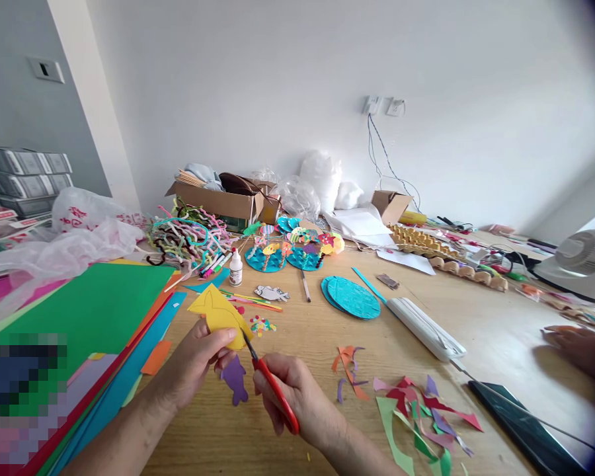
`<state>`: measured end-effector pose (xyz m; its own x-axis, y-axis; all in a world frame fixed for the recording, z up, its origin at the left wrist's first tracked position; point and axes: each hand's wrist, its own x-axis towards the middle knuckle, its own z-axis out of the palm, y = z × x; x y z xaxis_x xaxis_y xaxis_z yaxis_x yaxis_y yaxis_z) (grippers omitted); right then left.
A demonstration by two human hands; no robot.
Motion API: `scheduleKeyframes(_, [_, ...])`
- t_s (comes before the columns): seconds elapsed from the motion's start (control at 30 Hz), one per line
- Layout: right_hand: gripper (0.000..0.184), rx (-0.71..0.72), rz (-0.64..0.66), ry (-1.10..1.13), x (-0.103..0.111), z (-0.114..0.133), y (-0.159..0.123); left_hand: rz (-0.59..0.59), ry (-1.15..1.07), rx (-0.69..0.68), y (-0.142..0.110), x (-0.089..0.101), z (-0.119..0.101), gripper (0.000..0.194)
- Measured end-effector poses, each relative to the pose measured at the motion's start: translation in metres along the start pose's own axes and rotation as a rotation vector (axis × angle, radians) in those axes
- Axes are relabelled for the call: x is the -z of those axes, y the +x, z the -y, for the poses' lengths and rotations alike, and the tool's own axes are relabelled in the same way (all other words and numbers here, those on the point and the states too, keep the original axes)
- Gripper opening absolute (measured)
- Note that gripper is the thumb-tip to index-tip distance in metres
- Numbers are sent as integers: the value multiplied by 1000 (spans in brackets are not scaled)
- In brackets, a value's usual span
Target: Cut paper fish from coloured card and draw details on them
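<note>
L hand (pixel 198 356) pinches fish-marked yellow paper (pixel 221 318), prob. to steady it vs. red-handled scissors (pixel 278 392) gripped in R hand (pixel 300 393).

The one view comes from the person's head, facing forward and tilted down across the counter (pixel 315 337) toward the wall (pixel 258 79), which fills the upper part. The forearms (pixel 133 423) run in from the bottom edge, so it looks from behind and above them. The left fingers (pixel 221 340) and right fingers (pixel 281 370) are close, a little below and left of centre. It takes in a wide sweep, from the stacks (pixel 30 175) at the left edge to the fan (pixel 578 261) at the right; darkness rounds off the upper right corner.
</note>
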<state>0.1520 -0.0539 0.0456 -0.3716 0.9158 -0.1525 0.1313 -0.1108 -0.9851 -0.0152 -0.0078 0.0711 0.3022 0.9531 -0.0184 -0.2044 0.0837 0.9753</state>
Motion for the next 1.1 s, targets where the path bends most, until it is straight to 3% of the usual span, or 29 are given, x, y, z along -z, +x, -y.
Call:
scheduleKeyframes(0.33, [37, -15, 9, 31, -4, 8, -1, -10, 20, 27, -1, -2, 0, 27])
scheduleKeyframes(1.1, [27, -7, -10, 47, -1, 1, 2, 12, -11, -3, 2, 1, 3, 27])
